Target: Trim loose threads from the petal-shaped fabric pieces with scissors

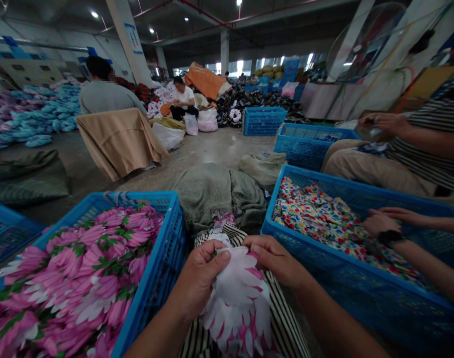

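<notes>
Left hand (201, 272) and right hand (276, 256) hold a closed thumb-and-finger grip on the top edge of a white-and-pink petalled cloth (238, 298), lower centre of the frame. Pink-and-green pieces (100, 248) heap a blue crate (173, 203), lower left; a co-worker's hands (383, 223) are over another crate (305, 256), right.

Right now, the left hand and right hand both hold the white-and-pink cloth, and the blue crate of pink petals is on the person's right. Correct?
Not quite: the blue crate of pink petals is on the person's left, as the head view shows. The left hand and right hand do both hold the white-and-pink cloth.
</notes>
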Demonstrator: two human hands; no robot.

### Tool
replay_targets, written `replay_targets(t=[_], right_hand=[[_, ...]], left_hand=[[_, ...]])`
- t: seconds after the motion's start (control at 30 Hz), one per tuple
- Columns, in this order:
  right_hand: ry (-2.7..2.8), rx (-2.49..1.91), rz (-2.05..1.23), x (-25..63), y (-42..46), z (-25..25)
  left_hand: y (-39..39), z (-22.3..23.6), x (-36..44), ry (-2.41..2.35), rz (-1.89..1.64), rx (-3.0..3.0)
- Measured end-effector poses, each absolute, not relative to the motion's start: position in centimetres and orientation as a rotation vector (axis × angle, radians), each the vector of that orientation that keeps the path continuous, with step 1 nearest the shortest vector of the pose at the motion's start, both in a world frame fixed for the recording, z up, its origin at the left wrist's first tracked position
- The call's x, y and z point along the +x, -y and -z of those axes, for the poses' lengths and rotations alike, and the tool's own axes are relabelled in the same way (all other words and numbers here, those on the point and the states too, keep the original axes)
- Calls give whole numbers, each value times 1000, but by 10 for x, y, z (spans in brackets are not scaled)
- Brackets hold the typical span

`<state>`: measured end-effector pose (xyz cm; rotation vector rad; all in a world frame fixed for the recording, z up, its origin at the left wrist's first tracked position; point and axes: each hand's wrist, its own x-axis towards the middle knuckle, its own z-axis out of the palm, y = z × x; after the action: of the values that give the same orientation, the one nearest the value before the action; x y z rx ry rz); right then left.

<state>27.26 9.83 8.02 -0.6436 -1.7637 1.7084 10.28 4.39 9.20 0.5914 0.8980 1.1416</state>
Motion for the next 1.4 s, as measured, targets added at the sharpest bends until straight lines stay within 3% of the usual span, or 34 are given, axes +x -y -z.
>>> replay_targets(t=[0.2,0.4,0.6,0.97,1.13,1.4], right_hand=[[1753,-743,-1629,274,-99,-77],[1992,-918,-948,280,-93,-96],[2282,-909,-532,280,-84,-99],[2312,-916,-282,277,-83,-94],[2281,-941,-417,281,-84,-92],[1116,-806,-1582,271,-87,-72]], left_hand=[[-44,-93,102,-922,-1140,604],[-44,-88,95,-1099,-1169,798],[-43,-91,99,-1003,-1176,724],[-42,-94,103,-936,-1163,629],[-40,-90,102,-963,-1146,649],[-44,-91,103,-950,-1218,555]])
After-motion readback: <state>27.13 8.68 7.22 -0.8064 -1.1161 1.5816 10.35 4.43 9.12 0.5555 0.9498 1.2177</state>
